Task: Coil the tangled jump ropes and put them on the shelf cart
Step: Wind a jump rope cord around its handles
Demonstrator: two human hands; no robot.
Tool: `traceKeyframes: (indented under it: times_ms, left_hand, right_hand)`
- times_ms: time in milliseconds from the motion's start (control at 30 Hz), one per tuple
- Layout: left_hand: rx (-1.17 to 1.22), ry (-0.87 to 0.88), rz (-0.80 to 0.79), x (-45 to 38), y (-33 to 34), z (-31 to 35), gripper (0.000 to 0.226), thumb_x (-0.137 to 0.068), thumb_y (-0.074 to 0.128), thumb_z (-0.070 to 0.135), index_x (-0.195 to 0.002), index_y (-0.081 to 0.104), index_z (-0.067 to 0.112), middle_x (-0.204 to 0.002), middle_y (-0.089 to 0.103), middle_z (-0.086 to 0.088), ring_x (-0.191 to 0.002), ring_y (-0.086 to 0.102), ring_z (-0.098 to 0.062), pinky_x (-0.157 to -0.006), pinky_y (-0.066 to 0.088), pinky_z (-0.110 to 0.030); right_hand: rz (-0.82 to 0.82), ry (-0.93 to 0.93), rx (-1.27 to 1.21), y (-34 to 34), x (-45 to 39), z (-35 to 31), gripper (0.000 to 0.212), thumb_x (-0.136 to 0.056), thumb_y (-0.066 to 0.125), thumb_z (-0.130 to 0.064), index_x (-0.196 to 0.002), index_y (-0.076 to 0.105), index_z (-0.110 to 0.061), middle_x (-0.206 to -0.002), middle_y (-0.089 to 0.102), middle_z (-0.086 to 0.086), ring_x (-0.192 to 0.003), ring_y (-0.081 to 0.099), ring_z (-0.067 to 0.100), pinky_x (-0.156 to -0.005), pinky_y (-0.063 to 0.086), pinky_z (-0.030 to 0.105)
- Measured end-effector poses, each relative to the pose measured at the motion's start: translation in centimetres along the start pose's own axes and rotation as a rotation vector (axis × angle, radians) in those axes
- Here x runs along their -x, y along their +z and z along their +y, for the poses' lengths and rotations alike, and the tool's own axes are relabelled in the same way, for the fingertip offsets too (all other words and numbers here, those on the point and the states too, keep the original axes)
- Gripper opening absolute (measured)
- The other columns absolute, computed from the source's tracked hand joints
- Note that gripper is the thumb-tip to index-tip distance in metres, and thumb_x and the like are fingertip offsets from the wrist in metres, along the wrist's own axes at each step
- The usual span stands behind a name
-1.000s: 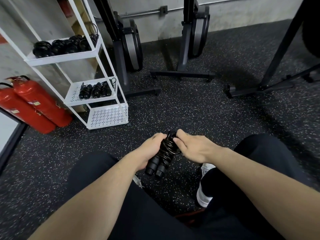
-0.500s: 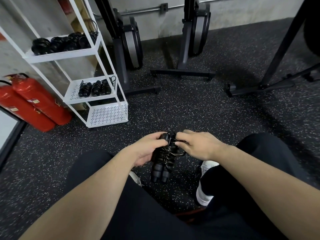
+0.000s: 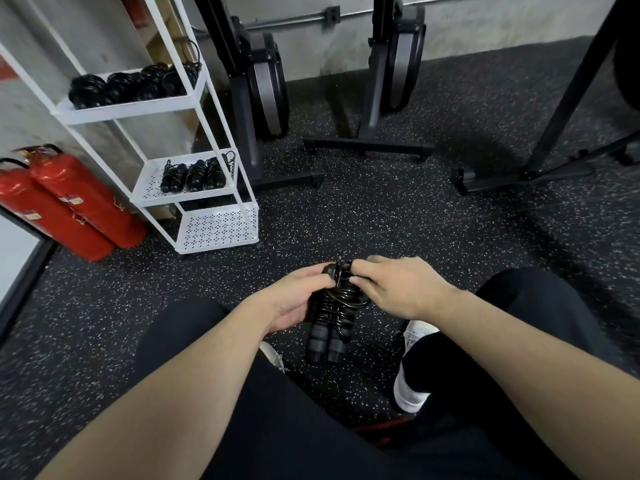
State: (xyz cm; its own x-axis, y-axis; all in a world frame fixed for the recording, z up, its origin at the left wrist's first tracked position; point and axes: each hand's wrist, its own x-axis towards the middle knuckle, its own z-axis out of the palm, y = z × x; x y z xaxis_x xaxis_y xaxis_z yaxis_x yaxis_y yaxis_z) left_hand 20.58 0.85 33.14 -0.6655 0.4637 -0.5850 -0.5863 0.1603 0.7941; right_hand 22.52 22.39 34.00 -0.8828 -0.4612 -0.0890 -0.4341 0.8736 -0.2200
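A black jump rope (image 3: 330,320) hangs between my knees, its cord wound around two handles that point down. My left hand (image 3: 294,299) grips the wound bundle from the left. At the bundle's top, my right hand (image 3: 394,285) pinches the cord with its fingertips. The white shelf cart (image 3: 194,199) stands at the upper left. Several coiled black ropes (image 3: 131,86) lie on its upper shelf, and three more coiled ropes (image 3: 194,176) on its middle shelf. Its bottom shelf holds nothing I can see.
Two red fire extinguishers (image 3: 69,202) stand left of the cart. Black machine bases (image 3: 367,147) and a dark stand's legs (image 3: 540,174) sit on the speckled rubber floor ahead. My white shoe (image 3: 412,375) is beneath my right arm.
The bundle has swung from tilted to nearly upright, handles pointing down. Both hands stayed on it, with the right fingers working at its top.
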Motion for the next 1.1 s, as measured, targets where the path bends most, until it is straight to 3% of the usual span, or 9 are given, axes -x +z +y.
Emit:
traceKeyframes:
  times_ms: [133,267,400,500,767,967,1100]
  left_hand:
    - [0.036,0.014,-0.011,0.2,0.1,0.3,0.034,-0.105,0.052,0.011,-0.13,0.069,0.026,-0.114,0.072,-0.008,-0.105,0.065,-0.022,-0.095,0.052,-0.046]
    - [0.013,0.012,-0.055,0.3,0.1,0.4,0.032,-0.105,0.054,0.014,-0.13,0.069,0.027,-0.121,0.072,-0.01,-0.11,0.066,-0.024,-0.104,0.048,-0.051]
    - [-0.047,-0.011,-0.079,0.2,0.4,-0.3,0.036,-0.106,0.054,0.015,-0.138,0.063,0.029,-0.131,0.069,-0.011,-0.122,0.064,-0.028,-0.112,0.045,-0.054]
    - [-0.05,-0.011,-0.074,-0.1,0.4,-0.8,0.041,-0.106,0.052,0.012,-0.143,0.057,0.028,-0.134,0.068,-0.014,-0.129,0.061,-0.032,-0.112,0.045,-0.056]
    - [-0.205,-0.01,-0.063,0.0,0.7,-0.2,0.045,-0.104,0.056,0.012,-0.141,0.058,0.036,-0.127,0.071,-0.006,-0.122,0.065,-0.026,-0.11,0.047,-0.049]
    - [-0.151,0.036,-0.042,0.4,1.1,0.2,0.038,-0.103,0.056,0.012,-0.129,0.065,0.039,-0.121,0.073,-0.008,-0.118,0.065,-0.027,-0.11,0.046,-0.053]
    - [-0.2,0.044,-0.032,0.3,1.6,0.3,0.04,-0.102,0.054,0.011,-0.125,0.065,0.043,-0.118,0.072,-0.007,-0.111,0.064,-0.023,-0.108,0.046,-0.05]
  right_hand:
    - [0.033,-0.01,-0.001,-0.2,0.2,0.2,0.035,-0.098,0.012,-0.061,-0.112,0.036,-0.04,-0.105,0.057,-0.01,-0.081,0.065,0.021,-0.065,0.04,0.031]
    - [0.038,-0.046,-0.022,-0.3,0.5,0.5,0.032,-0.099,0.013,-0.06,-0.111,0.035,-0.04,-0.111,0.057,-0.012,-0.085,0.066,0.021,-0.066,0.042,0.032]
    - [-0.016,-0.097,0.007,-0.5,0.3,0.5,0.028,-0.103,0.019,-0.056,-0.107,0.038,-0.038,-0.11,0.056,-0.014,-0.091,0.064,0.018,-0.071,0.04,0.031]
    - [-0.054,-0.091,0.019,-0.2,0.2,0.2,0.025,-0.105,0.023,-0.055,-0.106,0.04,-0.036,-0.108,0.056,-0.012,-0.097,0.065,0.021,-0.078,0.048,0.035]
    - [-0.098,-0.036,0.028,-0.1,0.2,0.7,0.035,-0.102,0.025,-0.063,-0.11,0.047,-0.037,-0.113,0.058,-0.011,-0.101,0.064,0.02,-0.084,0.051,0.038]
    - [-0.08,-0.032,-0.204,-0.6,0.4,1.4,0.025,-0.105,0.035,-0.053,-0.093,0.044,-0.033,-0.088,0.052,-0.019,-0.084,0.052,0.008,-0.076,0.039,0.031]
    - [-0.068,-0.014,-0.208,-0.4,0.2,1.4,0.028,-0.103,0.034,-0.057,-0.091,0.043,-0.033,-0.091,0.056,-0.014,-0.086,0.056,0.012,-0.079,0.045,0.034]
